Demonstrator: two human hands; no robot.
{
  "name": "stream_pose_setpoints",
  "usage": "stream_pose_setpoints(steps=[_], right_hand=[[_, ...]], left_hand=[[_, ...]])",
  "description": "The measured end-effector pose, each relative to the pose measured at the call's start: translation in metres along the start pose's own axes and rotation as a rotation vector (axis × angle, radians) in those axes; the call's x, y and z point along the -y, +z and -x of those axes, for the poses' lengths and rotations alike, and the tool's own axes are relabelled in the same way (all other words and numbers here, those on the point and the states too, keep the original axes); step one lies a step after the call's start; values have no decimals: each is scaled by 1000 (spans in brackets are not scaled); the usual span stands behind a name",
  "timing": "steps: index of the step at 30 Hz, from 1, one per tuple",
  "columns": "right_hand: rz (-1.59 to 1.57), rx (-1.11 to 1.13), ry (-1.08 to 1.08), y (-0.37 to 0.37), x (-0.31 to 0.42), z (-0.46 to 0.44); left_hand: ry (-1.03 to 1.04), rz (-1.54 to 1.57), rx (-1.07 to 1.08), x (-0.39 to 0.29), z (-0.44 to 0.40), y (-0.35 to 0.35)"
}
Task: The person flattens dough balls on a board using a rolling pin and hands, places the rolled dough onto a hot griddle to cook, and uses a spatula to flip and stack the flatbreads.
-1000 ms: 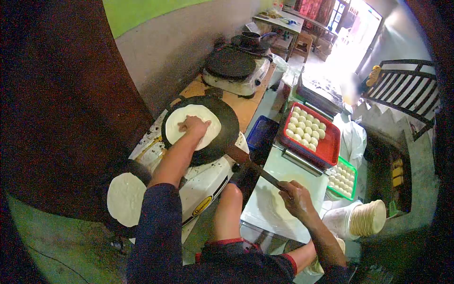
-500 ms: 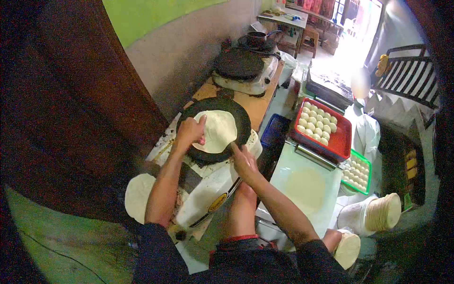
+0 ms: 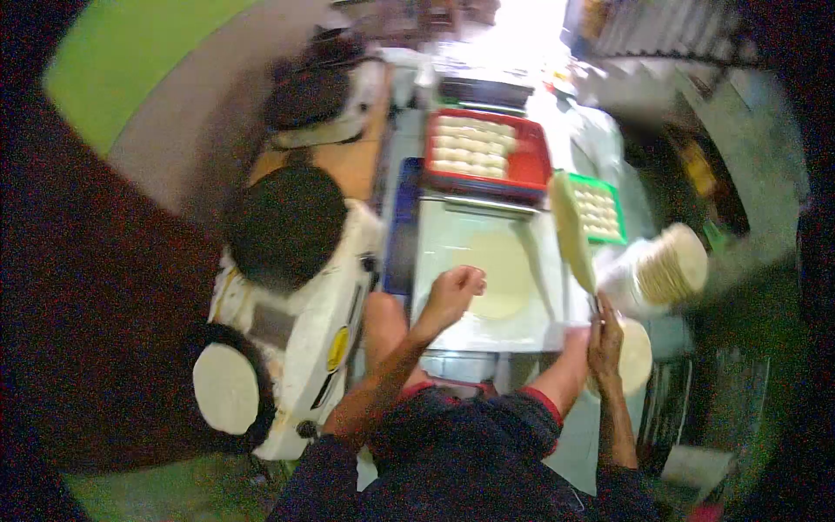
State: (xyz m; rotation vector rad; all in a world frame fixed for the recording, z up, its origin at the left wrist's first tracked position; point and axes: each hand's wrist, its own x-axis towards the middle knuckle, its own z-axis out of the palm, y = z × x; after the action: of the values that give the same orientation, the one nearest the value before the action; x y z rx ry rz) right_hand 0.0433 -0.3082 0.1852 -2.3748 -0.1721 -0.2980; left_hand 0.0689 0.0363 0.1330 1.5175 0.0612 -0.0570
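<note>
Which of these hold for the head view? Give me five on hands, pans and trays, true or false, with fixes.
1. The right hand holds a tool carrying a flatbread. True.
2. The left hand is inside the red tray. False: the left hand is over the white board.
3. The lower-left pan holds a pale round. True.
4. The larger pan beside it holds dough. False: it is bare.
5. The green tray holds dough balls. True.

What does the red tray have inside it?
The red tray holds rows of pale dough balls on its left part, while bare red shows on the right. The tray floor beneath the balls is covered, so it cannot be seen.
</note>
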Motion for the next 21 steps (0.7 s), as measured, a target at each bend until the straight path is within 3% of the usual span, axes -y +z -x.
stream_pose_setpoints(steps=[4,7,9,10,12,16,17,19,20,21], right_hand=[[380,-252,183,-110,-69,90],[398,-236,372,-143,-106,156],[296,-257,380,-147,-139,184],[158,-233,536,-157,-126,186],[-148,-173,818,-174,-103,190],[-502,-115,873,-173,-170,224],[-504,-74,882,-167,-190,226],[-509,8,898,-150,-234,229],[-321,-28,793,-139,-255,234],[-133,-67,687,-132,-262,231]], left_hand=[[-253,107,420,6,-10,180],[-477,406,637,51,-5,288],[-716,386,584,73,-5,343],[-776,363,558,74,-4,361],[-761,423,481,79,6,381],[-652,413,360,88,19,410],[-518,287,393,76,29,407],[-678,126,300,156,6,433],[-756,43,253,187,-1,444],[-660,-110,249,192,0,447]])
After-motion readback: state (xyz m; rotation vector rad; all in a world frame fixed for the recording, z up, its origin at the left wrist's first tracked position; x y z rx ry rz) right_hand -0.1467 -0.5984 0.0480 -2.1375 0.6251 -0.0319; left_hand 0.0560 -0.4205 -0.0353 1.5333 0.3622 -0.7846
